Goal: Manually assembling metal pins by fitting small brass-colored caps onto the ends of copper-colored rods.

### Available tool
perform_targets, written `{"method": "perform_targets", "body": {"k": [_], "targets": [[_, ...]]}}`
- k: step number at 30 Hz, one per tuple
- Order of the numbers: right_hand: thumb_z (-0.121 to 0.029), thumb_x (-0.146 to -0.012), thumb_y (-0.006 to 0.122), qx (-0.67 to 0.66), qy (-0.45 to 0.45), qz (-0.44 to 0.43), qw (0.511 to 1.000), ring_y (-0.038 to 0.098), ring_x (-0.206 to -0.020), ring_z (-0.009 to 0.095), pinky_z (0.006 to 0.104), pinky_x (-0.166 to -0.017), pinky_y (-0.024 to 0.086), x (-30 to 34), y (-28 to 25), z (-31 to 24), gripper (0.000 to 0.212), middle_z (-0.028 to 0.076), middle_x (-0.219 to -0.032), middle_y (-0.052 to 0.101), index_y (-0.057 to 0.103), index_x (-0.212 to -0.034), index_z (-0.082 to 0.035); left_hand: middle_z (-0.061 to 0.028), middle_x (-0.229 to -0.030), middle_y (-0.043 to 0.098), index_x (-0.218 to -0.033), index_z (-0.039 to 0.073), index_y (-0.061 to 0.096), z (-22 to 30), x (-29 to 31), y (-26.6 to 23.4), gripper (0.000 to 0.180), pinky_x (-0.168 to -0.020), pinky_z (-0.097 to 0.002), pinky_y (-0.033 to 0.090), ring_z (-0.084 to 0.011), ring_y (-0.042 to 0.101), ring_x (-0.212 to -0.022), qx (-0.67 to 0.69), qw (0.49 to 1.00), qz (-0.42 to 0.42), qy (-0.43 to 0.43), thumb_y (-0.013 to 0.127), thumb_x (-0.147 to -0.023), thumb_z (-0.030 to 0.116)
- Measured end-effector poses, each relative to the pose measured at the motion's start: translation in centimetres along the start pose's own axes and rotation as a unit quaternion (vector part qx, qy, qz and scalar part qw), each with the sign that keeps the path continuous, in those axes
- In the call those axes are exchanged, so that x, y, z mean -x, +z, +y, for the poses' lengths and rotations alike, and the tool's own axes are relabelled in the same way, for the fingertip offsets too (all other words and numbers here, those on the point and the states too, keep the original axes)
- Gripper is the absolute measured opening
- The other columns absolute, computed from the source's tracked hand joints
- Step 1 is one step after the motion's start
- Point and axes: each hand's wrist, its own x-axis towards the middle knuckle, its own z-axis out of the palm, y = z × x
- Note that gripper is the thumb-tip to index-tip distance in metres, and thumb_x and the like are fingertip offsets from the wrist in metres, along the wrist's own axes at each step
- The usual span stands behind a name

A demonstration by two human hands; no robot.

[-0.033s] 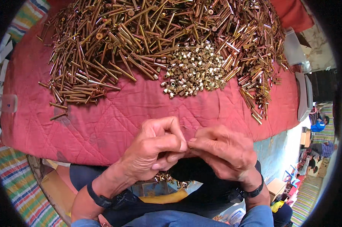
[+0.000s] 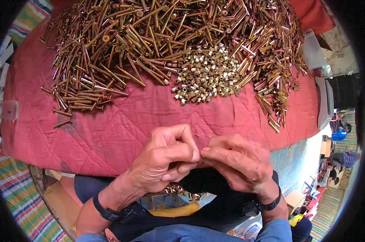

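Observation:
My left hand and my right hand meet fingertip to fingertip just past the near edge of a red quilted cloth. Both are closed in a pinch, and the fingers hide whatever small piece lies between them. Beyond them on the cloth rests a heap of small silvery-gold metal nuts or sleeves. Behind and around these spreads a big pile of long brass-coloured screws, some with cross-slotted heads. A loose group of screws lies at the left, another group at the right.
Clear plastic containers stand along the right edge. More metal pieces show below my hands, between my legs. Striped sheeting covers the floor at left. Two people are far off at the right.

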Motion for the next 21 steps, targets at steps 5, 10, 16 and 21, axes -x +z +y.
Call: {"method": "perform_targets", "body": {"k": [5, 10, 16, 21], "targets": [[0.002, -0.081, 0.076, 0.024, 0.006, -0.010, 1.000, 0.066, -0.069, 0.025, 0.0337, -0.056, 0.053, -0.1, 0.4, 0.0, 0.024, 0.011, -0.088, 0.065, 0.067, -0.104, 0.001, -0.0038, -0.062, 0.056, -0.084, -0.001, 0.056, -0.7, -0.2, 0.4, 0.007, -0.036, -0.0204, 0.026, -0.0024, 0.040, -0.042, -0.016, 0.998, -0.006, 0.055, 0.062, -0.086, -0.001], [0.001, -0.087, 0.072, -0.028, 0.046, -0.004, 0.999, 0.058, -0.058, 0.025, 0.0373, -0.048, 0.044, 0.2, 0.8, 0.0, 0.010, 0.010, -0.075, 0.056, 0.062, -0.086, -0.002, -0.0038, -0.059, 0.052, -0.083, 0.000, 0.049, -1.0, -0.3, 0.6, 0.018, -0.037, -0.0240, 0.024, -0.0044, 0.036, -0.040, -0.101, 0.990, 0.002, 0.094, 0.068, -0.083, 0.002], [-0.011, -0.093, 0.064, -0.151, 0.167, -0.020, 0.974, 0.057, -0.057, 0.028, 0.0373, -0.051, 0.044, 1.4, -0.3, 0.5, 0.020, 0.011, -0.070, 0.055, 0.057, -0.079, 0.000, -0.0033, -0.062, 0.054, -0.083, 0.001, 0.054, -0.6, -0.3, 0.6, 0.010, -0.039, -0.0197, 0.027, -0.0034, 0.042, -0.045, -0.041, 0.997, 0.001, 0.072, 0.064, -0.086, 0.002], [-0.009, -0.086, 0.075, -0.110, 0.174, 0.012, 0.979, 0.070, -0.075, 0.025, 0.0335, -0.061, 0.054, 0.1, -0.2, -0.6, 0.019, 0.014, -0.088, 0.069, 0.069, -0.101, 0.002, -0.0039, -0.061, 0.053, -0.083, 0.001, 0.054, -0.3, -0.2, 0.3, 0.010, -0.038, -0.0201, 0.027, -0.0039, 0.042, -0.045, -0.002, 0.998, -0.006, 0.059, 0.063, -0.086, 0.001]]}}
